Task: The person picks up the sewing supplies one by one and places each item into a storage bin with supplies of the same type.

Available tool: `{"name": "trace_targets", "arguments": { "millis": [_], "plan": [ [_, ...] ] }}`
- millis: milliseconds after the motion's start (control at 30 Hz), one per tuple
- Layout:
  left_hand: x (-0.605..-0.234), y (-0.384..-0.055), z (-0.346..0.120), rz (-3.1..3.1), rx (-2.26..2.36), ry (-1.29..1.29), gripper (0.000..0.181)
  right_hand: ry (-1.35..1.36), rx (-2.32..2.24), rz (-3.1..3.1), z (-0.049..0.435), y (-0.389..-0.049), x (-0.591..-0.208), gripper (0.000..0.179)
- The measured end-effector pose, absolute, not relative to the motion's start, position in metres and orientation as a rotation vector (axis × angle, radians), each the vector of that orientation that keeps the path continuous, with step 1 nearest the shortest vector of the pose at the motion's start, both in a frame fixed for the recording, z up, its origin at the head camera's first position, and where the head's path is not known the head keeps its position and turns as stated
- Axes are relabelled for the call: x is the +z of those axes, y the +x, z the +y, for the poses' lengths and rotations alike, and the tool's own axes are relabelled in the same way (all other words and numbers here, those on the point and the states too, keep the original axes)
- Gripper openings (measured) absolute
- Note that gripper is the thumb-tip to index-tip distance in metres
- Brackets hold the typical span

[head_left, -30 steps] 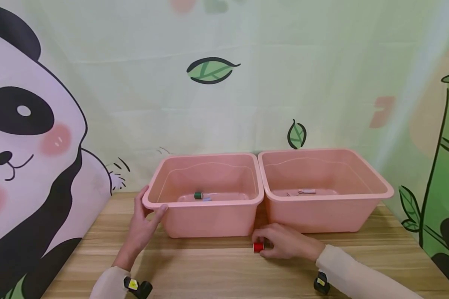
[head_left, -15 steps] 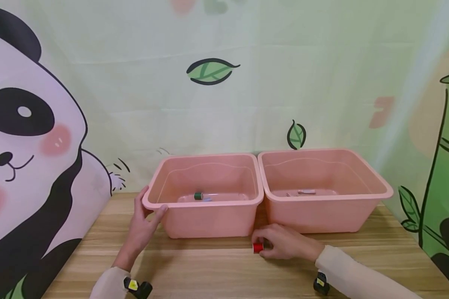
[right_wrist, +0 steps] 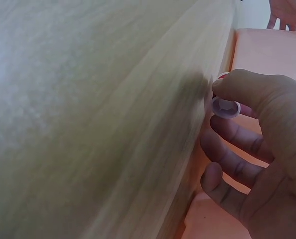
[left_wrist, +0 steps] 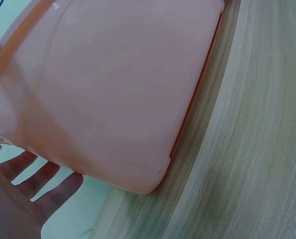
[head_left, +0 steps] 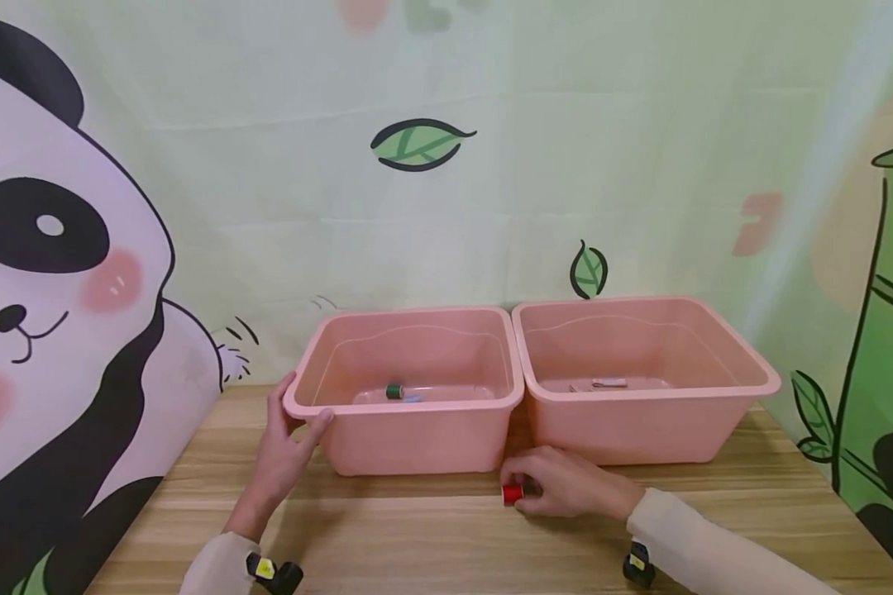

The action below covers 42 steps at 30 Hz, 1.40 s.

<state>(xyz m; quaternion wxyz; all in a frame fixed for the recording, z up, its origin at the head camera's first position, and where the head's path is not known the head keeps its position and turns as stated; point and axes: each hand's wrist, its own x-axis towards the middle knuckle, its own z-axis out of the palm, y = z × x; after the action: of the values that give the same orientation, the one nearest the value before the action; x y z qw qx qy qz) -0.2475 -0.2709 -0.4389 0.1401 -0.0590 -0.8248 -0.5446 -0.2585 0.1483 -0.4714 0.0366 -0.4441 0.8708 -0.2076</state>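
A red thread spool (head_left: 512, 494) is pinched between the thumb and fingers of my right hand (head_left: 565, 483), low over the table in front of the tubs. One white end of the spool (right_wrist: 225, 107) shows below the thumb in the right wrist view. My left hand (head_left: 286, 446) grips the left pink tub (head_left: 417, 442) at its front left corner, thumb on the front rim. Its other fingers lie against the outside of the end wall in the left wrist view. Inside this tub are a green thread spool (head_left: 394, 392) and a small bluish piece (head_left: 413, 398).
Another pink tub (head_left: 632, 426) stands close beside it on the right, holding a small pale clip-like item (head_left: 608, 383) and further bits partly hidden by the rim. Both are on a wood-grain table (head_left: 387, 537), with a printed curtain (head_left: 268, 165) behind.
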Motion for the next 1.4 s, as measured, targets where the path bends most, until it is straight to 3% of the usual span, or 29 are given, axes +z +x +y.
{"name": "trace_targets", "arguments": {
  "millis": [1400],
  "plan": [
    [-0.439, -0.246, -0.268, -2.355, -1.569, -0.191, 0.084, -1.464, -0.746, 2.653, 0.14, -0.228, -0.383, 0.022]
  ]
}}
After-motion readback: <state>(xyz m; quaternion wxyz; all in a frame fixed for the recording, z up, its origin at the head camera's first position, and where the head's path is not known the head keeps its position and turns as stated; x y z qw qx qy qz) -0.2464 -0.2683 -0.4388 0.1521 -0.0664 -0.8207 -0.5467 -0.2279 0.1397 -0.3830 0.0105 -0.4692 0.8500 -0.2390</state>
